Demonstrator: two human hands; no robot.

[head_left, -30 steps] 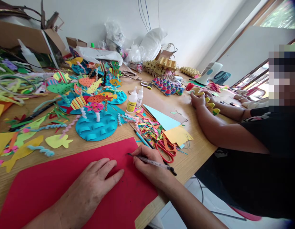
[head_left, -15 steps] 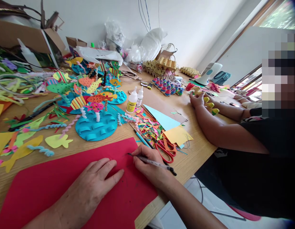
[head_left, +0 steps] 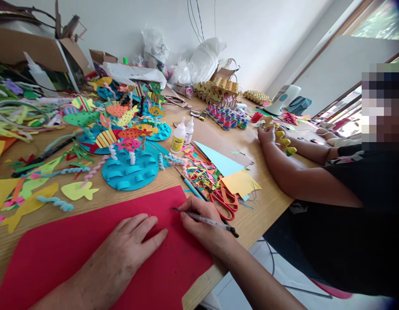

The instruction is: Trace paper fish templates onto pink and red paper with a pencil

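A large red sheet of paper (head_left: 73, 241) lies at the table's near edge. Flat on it rests my left hand (head_left: 125, 249), fingers spread a little, holding nothing. My right hand (head_left: 204, 221) grips a clear pen (head_left: 212, 221) with a black end, its tip touching the red sheet near the upper right. Small dark marks show on the paper below the tip. Just beyond my right hand are red-handled scissors (head_left: 223, 206).
Paper fish on a blue disc (head_left: 131, 172), two glue bottles (head_left: 178, 137), coloured scraps (head_left: 202, 172) and a light blue sheet (head_left: 218, 159) lie beyond. At right, a person (head_left: 347, 185) handles a yellow-green carton piece (head_left: 283, 140).
The person at the right has shifted slightly. My hands, the pen and the red sheet look almost the same.
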